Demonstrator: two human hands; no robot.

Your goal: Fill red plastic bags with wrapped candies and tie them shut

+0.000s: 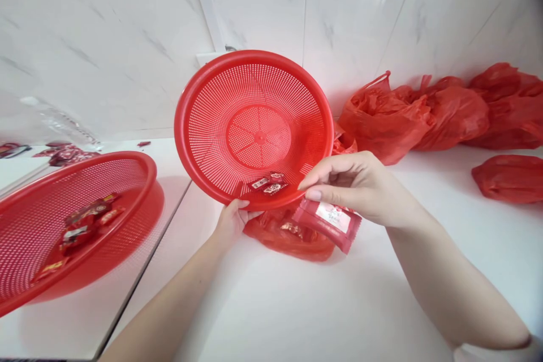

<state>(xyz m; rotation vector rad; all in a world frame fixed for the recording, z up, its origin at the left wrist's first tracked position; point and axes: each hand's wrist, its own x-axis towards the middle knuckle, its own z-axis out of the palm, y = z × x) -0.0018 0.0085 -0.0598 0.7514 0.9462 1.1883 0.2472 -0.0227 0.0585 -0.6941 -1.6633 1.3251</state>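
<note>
My left hand [231, 219] is closed on the lower rim of a round red plastic colander [203, 85], which is tilted up so its inside faces me. A few small wrapped packets [270, 184] lie inside against its lower wall. Between thumb and fingers, my right hand [354, 185] pinches a red wrapped packet [333, 222] with a white label, just outside the colander's lower right rim. Below the colander, an open red plastic bag [275, 240] rests on the white table, with a shiny wrapper showing in it.
Another red colander [139, 220] with several wrapped packets [87, 223] stands at left. Several red plastic bags [386, 119] line the tiled wall at right, with a smaller red bundle [509, 178] nearer. A clear plastic bottle [63, 119] and scattered wrappers [68, 154] lie at back left.
</note>
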